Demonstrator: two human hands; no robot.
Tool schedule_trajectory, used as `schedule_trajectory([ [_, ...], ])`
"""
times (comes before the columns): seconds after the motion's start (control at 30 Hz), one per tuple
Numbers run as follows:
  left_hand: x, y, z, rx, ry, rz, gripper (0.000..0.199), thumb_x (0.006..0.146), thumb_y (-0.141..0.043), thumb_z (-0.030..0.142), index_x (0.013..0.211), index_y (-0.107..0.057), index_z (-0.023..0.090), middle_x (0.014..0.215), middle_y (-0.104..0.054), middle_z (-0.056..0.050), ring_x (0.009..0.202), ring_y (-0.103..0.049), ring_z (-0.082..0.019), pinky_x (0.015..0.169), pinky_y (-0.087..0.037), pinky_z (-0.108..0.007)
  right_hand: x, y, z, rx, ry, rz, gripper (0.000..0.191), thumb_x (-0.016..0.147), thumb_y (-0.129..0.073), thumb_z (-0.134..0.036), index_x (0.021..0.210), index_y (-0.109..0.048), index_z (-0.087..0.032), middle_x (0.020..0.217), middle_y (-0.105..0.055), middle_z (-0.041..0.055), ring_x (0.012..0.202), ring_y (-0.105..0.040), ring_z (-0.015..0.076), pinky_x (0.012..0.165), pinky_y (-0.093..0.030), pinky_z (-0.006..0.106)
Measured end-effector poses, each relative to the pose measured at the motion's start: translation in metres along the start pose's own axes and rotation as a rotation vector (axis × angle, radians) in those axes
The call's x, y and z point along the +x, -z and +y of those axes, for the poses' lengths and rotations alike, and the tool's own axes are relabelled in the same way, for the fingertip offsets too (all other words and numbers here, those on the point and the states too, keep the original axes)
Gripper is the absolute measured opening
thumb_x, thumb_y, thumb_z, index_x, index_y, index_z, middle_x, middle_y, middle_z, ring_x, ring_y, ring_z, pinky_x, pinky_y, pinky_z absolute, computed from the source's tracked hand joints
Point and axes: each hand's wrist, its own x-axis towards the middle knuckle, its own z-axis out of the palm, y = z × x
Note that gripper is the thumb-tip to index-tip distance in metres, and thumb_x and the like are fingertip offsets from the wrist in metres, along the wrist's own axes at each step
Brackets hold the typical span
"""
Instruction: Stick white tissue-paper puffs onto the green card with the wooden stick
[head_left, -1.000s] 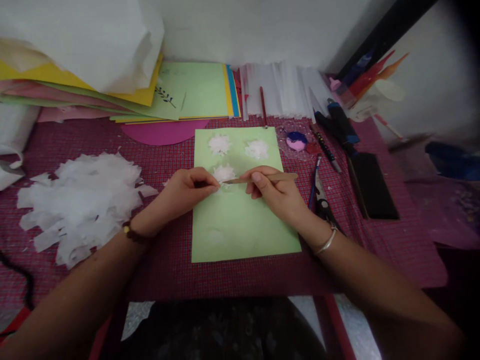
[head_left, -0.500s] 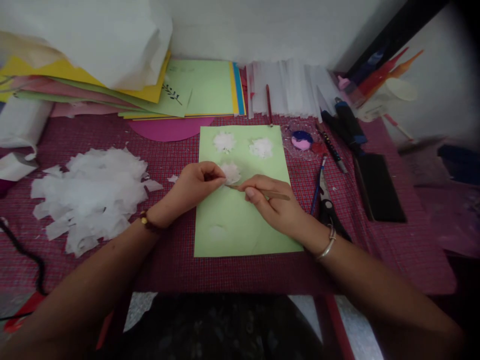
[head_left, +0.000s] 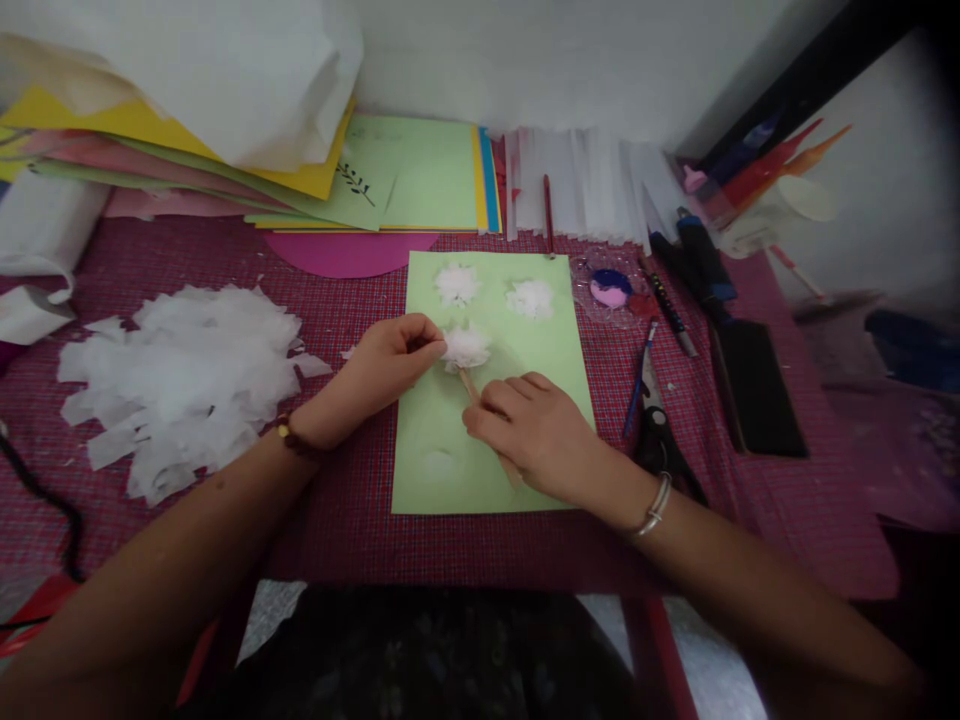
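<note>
Wooden and thin, the stick [head_left: 471,384] now slants from the right hand [head_left: 536,432] up to the white tissue tuft [head_left: 466,347], where half a second ago it lay nearly level across the sheet; the right hand has dropped lower and nearer the body, fingers closed around the stick. The left hand [head_left: 390,362] stays at the tuft's left edge, fingertips pinching it. The tuft sits on the green sheet [head_left: 525,360], in the sheet's upper half, touching the stick's tip. Three tufts show on the sheet: this one and two others [head_left: 456,283] [head_left: 530,297] above it, side by side. One heap of white tissue scraps [head_left: 184,375] lies well apart to the left. One pair of scissors [head_left: 660,425] rests just right of the sheet, and one clear palette [head_left: 611,285] with blue and pink paint sits beyond them. The counter [head_left: 337,540] wears a red checked cloth; a stack of coloured papers [head_left: 420,180] leans at the back against a pale wall [head_left: 525,60].
</note>
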Motion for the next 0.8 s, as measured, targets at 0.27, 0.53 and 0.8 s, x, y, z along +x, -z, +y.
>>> schedule_trajectory([
  [0.27, 0.001, -0.002, 0.003, 0.035, 0.010, -0.003, 0.013, 0.082, -0.057, 0.024, 0.071, -0.060, 0.017, 0.056, -0.046, 0.004, 0.053, -0.039, -0.011, 0.051, -0.029, -0.025, -0.006, 0.019, -0.001, 0.401, -0.176, 0.268, 0.023, 0.099, -0.043, -0.025, 0.090, -0.064, -0.020, 0.077, -0.066, 0.0040, 0.070, -0.058, 0.0166, 0.066, -0.042, 0.033],
  [0.53, -0.021, 0.029, 0.010, 0.202, -0.079, -0.455, 0.010, 0.080, -0.061, 0.027, 0.080, -0.061, 0.017, 0.069, -0.059, 0.001, 0.061, -0.052, -0.011, 0.056, -0.038, -0.023, -0.003, -0.003, 0.023, 1.285, -0.641, 0.510, 0.029, 0.098, -0.051, -0.040, 0.079, -0.064, -0.022, 0.058, -0.059, -0.0023, 0.051, -0.055, 0.0104, 0.051, -0.044, 0.026],
  [0.8, -0.039, 0.015, 0.022, 0.518, -0.321, -0.749, 0.004, 0.082, -0.061, 0.018, 0.086, -0.062, 0.019, 0.088, -0.059, -0.002, 0.079, -0.056, -0.015, 0.070, -0.041, -0.025, 0.000, 0.000, 0.025, 1.305, -0.688, 0.481, 0.031, 0.096, -0.053, -0.044, 0.078, -0.063, -0.021, 0.059, -0.058, -0.0022, 0.052, -0.055, 0.0093, 0.052, -0.045, 0.026],
])
